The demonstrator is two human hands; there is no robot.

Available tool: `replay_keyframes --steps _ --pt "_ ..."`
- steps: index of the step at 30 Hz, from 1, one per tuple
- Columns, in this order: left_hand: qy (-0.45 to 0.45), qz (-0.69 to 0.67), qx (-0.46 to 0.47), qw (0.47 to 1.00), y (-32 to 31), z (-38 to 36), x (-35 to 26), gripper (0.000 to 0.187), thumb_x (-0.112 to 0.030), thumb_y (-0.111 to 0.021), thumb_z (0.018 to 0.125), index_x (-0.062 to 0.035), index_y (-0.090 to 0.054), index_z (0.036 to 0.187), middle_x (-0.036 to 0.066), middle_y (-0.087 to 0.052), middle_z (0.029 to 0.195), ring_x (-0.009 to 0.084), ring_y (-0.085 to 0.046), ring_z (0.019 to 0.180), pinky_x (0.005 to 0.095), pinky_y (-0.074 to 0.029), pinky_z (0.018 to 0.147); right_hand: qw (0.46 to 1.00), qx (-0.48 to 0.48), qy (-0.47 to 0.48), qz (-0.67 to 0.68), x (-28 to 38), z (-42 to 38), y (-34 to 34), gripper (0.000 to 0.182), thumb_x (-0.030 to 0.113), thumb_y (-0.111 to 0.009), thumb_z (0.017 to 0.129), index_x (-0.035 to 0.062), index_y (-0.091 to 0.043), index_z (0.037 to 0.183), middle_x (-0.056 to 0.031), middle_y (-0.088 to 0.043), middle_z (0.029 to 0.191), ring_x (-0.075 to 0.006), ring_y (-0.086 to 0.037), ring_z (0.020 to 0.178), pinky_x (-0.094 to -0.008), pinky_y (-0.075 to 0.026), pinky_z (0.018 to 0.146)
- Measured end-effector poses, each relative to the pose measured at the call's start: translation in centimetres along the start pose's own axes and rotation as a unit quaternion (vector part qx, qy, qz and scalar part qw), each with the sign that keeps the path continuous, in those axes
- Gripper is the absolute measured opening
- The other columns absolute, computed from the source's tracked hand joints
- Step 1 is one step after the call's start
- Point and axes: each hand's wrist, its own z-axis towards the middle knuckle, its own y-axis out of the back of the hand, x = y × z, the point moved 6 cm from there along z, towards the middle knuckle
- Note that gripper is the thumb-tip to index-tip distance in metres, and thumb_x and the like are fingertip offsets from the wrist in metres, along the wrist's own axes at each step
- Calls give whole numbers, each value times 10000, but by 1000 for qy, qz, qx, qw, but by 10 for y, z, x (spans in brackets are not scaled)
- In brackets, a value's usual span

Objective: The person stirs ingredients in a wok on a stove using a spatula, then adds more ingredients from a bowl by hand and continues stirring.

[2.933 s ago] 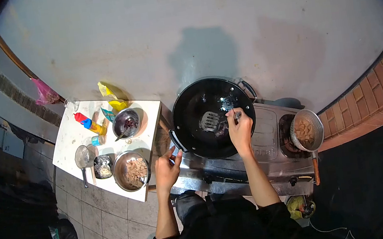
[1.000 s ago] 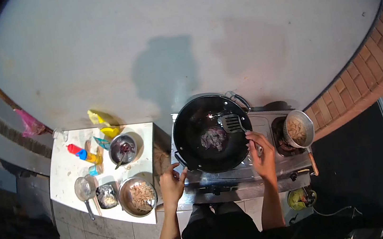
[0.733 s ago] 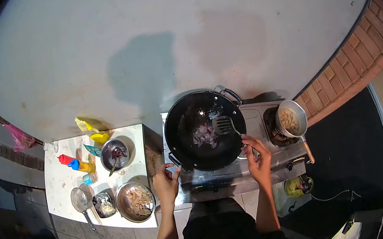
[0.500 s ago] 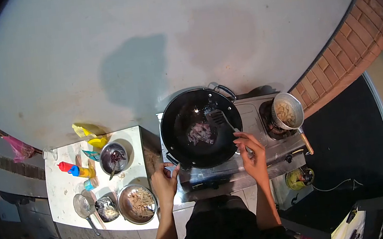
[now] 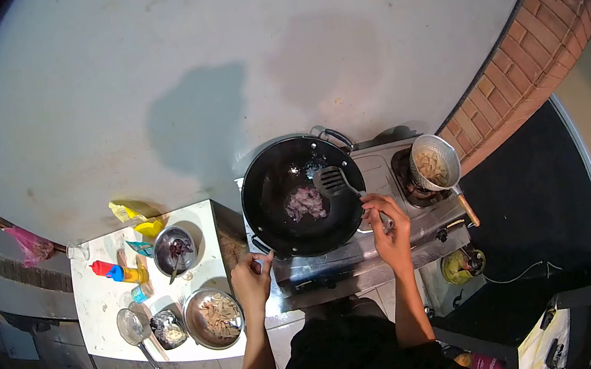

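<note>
A black wok (image 5: 279, 231) sits on the stove, with a small heap of chopped purplish food, perhaps onion (image 5: 306, 204), in its middle. My right hand (image 5: 391, 228) is closed around the handle of a slotted spatula (image 5: 332, 180). The spatula's head hangs over the wok's right side, beside the heap. At the wok's front-left rim my left hand (image 5: 252, 278) is closed, thumb and fingers pinching at the side handle (image 5: 261, 245).
Right of the wok, a saucepan (image 5: 434, 161) with pale pieces stands on the second burner, its wooden handle pointing forward. On the white table (image 5: 102, 319) at left are a steel bowl (image 5: 198, 322) of sliced food, a smaller bowl (image 5: 164, 256), sauce bottles (image 5: 129, 273) and a strainer (image 5: 133, 325).
The spatula's head has turned and moved slightly left and up beside the heap. My left hand stays at the wok's handle. The whole view has shifted a little.
</note>
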Motion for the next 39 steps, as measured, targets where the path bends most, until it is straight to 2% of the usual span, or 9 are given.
replay_keyframes --steps 7,11,16,22,26,33,34,35,39 --pt "1 -36 -7 999 -1 1 2 313 -265 -722 870 20 -669 752 115 -502 493 193 -452 413 363 -336 447 998 3 43 -45 19 15 2 60 -21 -590 912 -68 -628 918 -151 -642 1022 -187 -638 876 -294 -533 713" --pt "-53 -49 -3 997 -4 0 -9 371 -282 -705 889 21 -645 684 99 -482 470 181 -435 400 357 -326 439 998 -23 42 -33 16 16 2 72 6 -631 902 -60 -622 876 -129 -636 979 -169 -618 794 -280 -498 658" --pt "-28 -48 11 998 -4 -1 -15 392 -282 -693 902 15 -627 654 94 -489 471 175 -444 402 355 -335 442 996 -5 63 -63 10 13 1 82 13 -665 882 -43 -613 852 -114 -625 935 -150 -581 742 -257 -461 642" --pt "-56 -76 29 995 -9 -4 -27 418 -295 -632 950 13 -613 667 94 -491 475 159 -459 414 346 -345 453 1000 10 -4 -8 -3 11 5 78 22 -635 910 -37 -585 918 -110 -592 993 -146 -579 768 -263 -456 649" --pt "-46 -67 43 996 -5 -8 -33 444 -309 -568 985 14 -617 683 115 -497 487 176 -478 426 359 -345 467 999 26 27 -14 -4 16 5 76 30 -612 929 -31 -572 952 -107 -577 1024 -151 -572 777 -270 -455 650" --pt "-85 -19 81 993 0 -22 -37 425 -285 -483 1009 15 -630 746 186 -539 552 343 -547 510 432 -388 533 994 100 10 -51 -12 26 -14 90 17 -605 905 -37 -561 963 -147 -596 950 -247 -596 782 -296 -464 677" --pt "-89 -21 89 992 1 -26 -38 401 -271 -485 1004 8 -635 757 192 -558 576 369 -570 550 444 -404 554 990 100 65 -69 -15 29 -15 92 25 -606 907 -36 -559 957 -157 -600 947 -265 -599 782 -303 -467 671" --pt "-84 -17 87 992 3 -29 -39 401 -271 -485 1004 8 -635 757 192 -558 576 369 -570 550 444 -404 554 984 99 120 -85 -16 31 -16 96 34 -608 909 -36 -557 950 -168 -604 944 -284 -603 783 -311 -470 665" --pt "-69 13 99 993 8 -42 -42 393 -266 -485 1003 10 -649 777 196 -560 578 369 -582 558 440 -414 561 990 105 54 -82 -17 39 -20 98 41 -620 898 -40 -570 922 -167 -587 868 -345 -583 727 -383 -459 655"
